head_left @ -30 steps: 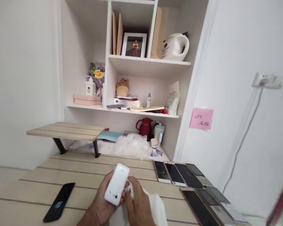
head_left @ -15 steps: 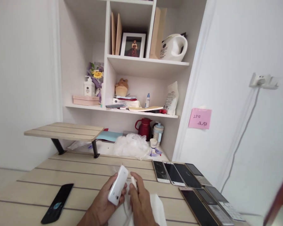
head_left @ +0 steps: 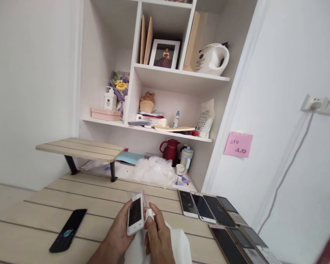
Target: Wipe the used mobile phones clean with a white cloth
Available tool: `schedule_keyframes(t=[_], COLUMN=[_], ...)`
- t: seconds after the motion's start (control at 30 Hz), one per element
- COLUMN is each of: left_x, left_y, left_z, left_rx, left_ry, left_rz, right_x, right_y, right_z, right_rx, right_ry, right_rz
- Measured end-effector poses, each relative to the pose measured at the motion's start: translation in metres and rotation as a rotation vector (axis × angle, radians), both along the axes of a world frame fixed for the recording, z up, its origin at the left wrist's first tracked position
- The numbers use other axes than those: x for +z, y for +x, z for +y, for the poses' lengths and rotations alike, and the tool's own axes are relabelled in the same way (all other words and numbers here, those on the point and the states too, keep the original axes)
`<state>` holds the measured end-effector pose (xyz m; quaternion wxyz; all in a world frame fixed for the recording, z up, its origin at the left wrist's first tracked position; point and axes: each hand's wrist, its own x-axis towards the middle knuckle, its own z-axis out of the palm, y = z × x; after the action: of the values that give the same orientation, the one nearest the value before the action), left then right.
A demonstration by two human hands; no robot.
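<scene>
My left hand (head_left: 120,234) grips a small white phone (head_left: 135,214), held upright with its dark screen turned toward me. My right hand (head_left: 157,240) is closed on a white cloth (head_left: 178,244), pinching a fold of it against the phone's right edge. Both hands hover low over the wooden table (head_left: 93,205), near its front. A thin clear film with a red edge shows just behind the phone's top.
A black phone (head_left: 68,234) lies flat on the table to the left. A row of several phones (head_left: 206,207) lies at the right, with more phones (head_left: 236,238) nearer. A small wooden riser (head_left: 81,149) stands at the back left. Shelves (head_left: 165,130) hold clutter.
The white phone has been turned in my left hand: its white back faced me before, now its dark screen does. My right hand keeps the cloth against its edge. The view shifted slightly.
</scene>
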<state>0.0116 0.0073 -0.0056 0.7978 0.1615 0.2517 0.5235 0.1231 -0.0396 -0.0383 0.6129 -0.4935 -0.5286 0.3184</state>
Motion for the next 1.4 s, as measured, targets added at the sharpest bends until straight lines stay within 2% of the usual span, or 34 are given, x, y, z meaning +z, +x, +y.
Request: schedule_keyframes(t=[0.27, 0.5, 0.7, 0.87, 1.1, 1.23, 1.4], left_x=[0.017, 0.024, 0.017, 0.01, 0.005, 0.005, 0.009], left_y=[-0.008, -0.012, -0.004, 0.003, 0.0, 0.001, 0.003], left_z=[-0.003, 0.0, -0.007, -0.011, -0.006, -0.008, -0.013], left_rx=[0.122, 0.154, 0.092, 0.04, -0.005, -0.026, -0.07], left_ry=[0.075, 0.042, 0.021, 0.027, 0.041, 0.052, 0.057], left_rz=[0.003, 0.0, 0.016, 0.028, 0.017, 0.019, 0.032], right_x=[0.0, 0.002, -0.006, -0.002, 0.004, 0.004, 0.002], right_y=[-0.003, -0.008, -0.009, -0.01, -0.011, -0.01, -0.011], right_z=[-0.002, -0.008, -0.008, -0.013, -0.014, -0.013, -0.011], right_rx=[-0.082, -0.079, -0.156, -0.215, -0.235, -0.202, -0.247], right_ry=[0.256, 0.365, 0.371, 0.357, 0.379, 0.377, 0.367], right_rz=[-0.215, -0.338, -0.403, -0.423, -0.442, -0.435, -0.406])
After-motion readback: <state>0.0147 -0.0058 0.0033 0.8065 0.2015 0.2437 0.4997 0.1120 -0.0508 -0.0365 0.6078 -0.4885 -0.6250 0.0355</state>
